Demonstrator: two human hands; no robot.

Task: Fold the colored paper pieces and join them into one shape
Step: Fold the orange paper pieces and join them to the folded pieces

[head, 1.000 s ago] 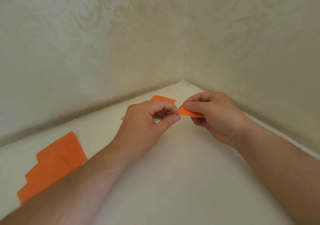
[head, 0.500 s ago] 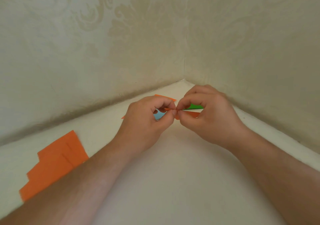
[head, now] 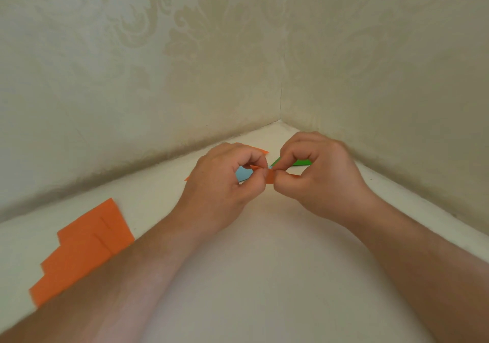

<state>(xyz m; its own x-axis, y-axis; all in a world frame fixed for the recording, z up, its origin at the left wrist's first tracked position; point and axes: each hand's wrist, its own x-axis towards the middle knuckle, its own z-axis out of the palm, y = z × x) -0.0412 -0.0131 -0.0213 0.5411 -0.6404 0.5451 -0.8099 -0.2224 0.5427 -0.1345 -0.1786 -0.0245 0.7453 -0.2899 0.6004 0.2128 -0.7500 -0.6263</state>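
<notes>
Since the earlier frame, my hands close together: left hand [head: 227, 181] and right hand [head: 315, 173] both pinch the small orange piece [head: 270, 177] above the tabletop [head: 264, 276]. Joining underway; stacked orange sheets [head: 82, 247] remain unfolded

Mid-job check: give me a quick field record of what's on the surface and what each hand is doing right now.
left hand: pinches the small orange piece between thumb and forefinger
right hand: pinches the same orange piece from the other side
blue paper: shows under the left hand's fingers
green paper: partly hidden behind the right hand
orange sheets: overlapping stack lying flat at the left, untouched
orange paper behind left hand: only a corner shows
surface: white, in a corner between two patterned walls
joined yet: cannot tell
</notes>
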